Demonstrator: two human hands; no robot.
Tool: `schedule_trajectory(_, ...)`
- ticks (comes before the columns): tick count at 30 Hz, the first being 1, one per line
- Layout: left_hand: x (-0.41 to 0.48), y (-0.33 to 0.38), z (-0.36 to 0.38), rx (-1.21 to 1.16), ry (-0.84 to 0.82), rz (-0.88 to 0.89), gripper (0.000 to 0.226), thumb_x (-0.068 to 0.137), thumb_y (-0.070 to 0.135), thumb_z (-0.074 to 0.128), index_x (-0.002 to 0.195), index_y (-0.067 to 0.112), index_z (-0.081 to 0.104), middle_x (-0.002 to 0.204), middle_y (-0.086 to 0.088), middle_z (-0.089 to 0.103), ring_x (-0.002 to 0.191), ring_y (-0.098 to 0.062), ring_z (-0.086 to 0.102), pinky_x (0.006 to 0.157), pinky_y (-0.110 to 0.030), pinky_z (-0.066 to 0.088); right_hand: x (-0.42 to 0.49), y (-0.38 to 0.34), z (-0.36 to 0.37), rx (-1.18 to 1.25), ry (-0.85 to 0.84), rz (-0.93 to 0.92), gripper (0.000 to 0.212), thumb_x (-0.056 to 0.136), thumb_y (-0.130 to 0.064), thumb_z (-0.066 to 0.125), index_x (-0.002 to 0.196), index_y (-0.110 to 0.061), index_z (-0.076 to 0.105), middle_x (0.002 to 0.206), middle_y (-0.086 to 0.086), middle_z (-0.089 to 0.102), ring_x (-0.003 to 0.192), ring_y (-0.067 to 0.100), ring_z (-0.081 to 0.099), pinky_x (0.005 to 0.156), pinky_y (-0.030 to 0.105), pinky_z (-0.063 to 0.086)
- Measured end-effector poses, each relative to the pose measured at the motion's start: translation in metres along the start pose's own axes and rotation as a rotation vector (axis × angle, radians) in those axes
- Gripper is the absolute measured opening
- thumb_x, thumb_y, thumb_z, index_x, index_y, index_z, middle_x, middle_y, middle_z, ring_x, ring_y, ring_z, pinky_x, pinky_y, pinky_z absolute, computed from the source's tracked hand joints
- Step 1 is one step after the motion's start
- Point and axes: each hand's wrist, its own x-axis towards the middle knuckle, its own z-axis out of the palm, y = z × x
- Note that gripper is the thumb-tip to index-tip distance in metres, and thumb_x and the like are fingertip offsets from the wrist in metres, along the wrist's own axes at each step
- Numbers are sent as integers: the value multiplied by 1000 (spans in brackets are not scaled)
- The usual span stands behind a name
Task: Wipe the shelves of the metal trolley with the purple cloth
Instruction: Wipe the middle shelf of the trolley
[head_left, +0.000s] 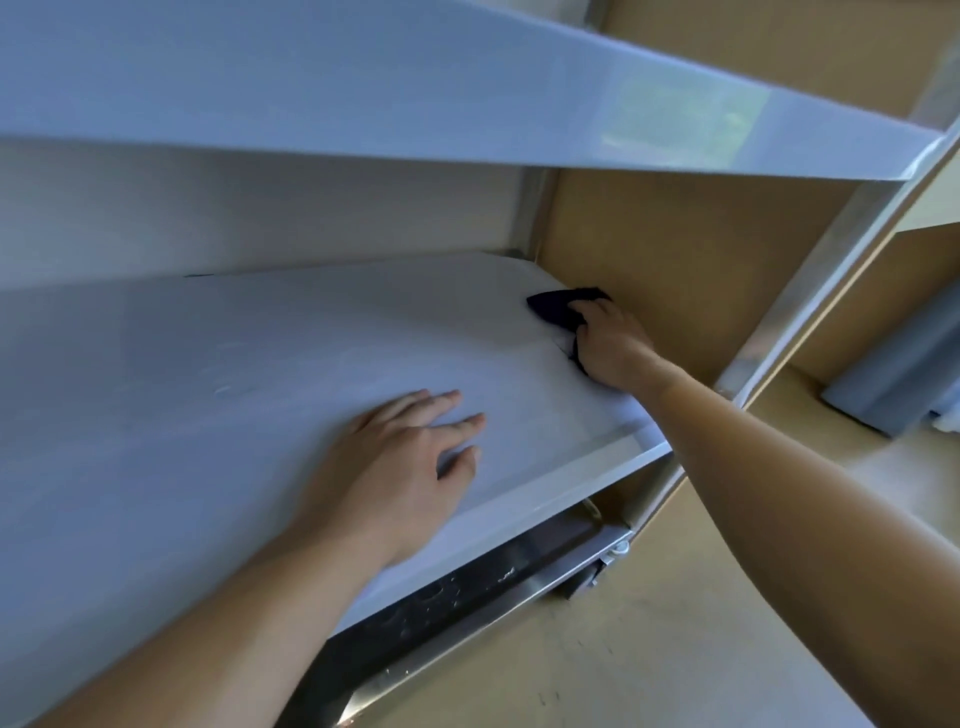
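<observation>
The metal trolley fills the view, with its middle shelf (260, 374) stretching from left to right under the top shelf (363, 83). A dark purple cloth (553, 306) lies bunched at the far right corner of the middle shelf. My right hand (608, 343) grips the cloth and presses it onto the shelf there. Flat on the shelf near its front edge rests my left hand (405, 452), fingers spread and holding nothing. Much of the cloth is hidden under my right hand.
Below the front edge shows the darker bottom shelf (467, 597) and a trolley caster (597, 566). An upright metal post (810, 291) stands at the right. Brown wall panels lie behind, a grey object (898, 374) sits on the beige floor at right.
</observation>
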Motion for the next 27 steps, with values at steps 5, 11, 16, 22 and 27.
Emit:
schedule_trajectory(5,-4,5,-2,-10,4,4,40,97,47,40,137,50,45,152,27,28,141,1,20,113,-18,12,-12,-5,-1,-9,24,11,52,99,-21,33,150,-23,27,158,6,23,140,33,27,116,38,22)
schedule_trajectory(11,-2,4,-3,-25,15,26,39,98,43,43,136,44,49,152,22,33,142,-1,22,113,-17,11,10,-45,1,9,-56,-43,53,98,-16,32,150,-23,27,160,3,20,146,29,20,119,39,21)
schedule_trajectory(16,-2,5,-2,-55,30,25,37,96,39,49,133,40,55,149,19,39,140,-4,28,114,-19,17,21,-109,10,62,-112,-229,52,98,-15,36,150,-22,30,157,5,26,142,29,27,118,38,24)
schedule_trajectory(22,-6,7,-2,-67,26,10,37,96,41,48,133,40,55,149,21,38,140,-1,27,117,-23,19,-1,-130,16,263,-113,-632,43,100,-12,41,142,-22,46,152,2,38,139,19,34,110,20,19)
schedule_trajectory(27,-5,7,-2,-39,26,28,38,97,43,45,135,42,51,151,22,34,140,0,23,111,-13,8,14,-79,14,271,-38,-442,45,100,-11,38,144,-21,43,152,2,39,140,20,34,109,18,19)
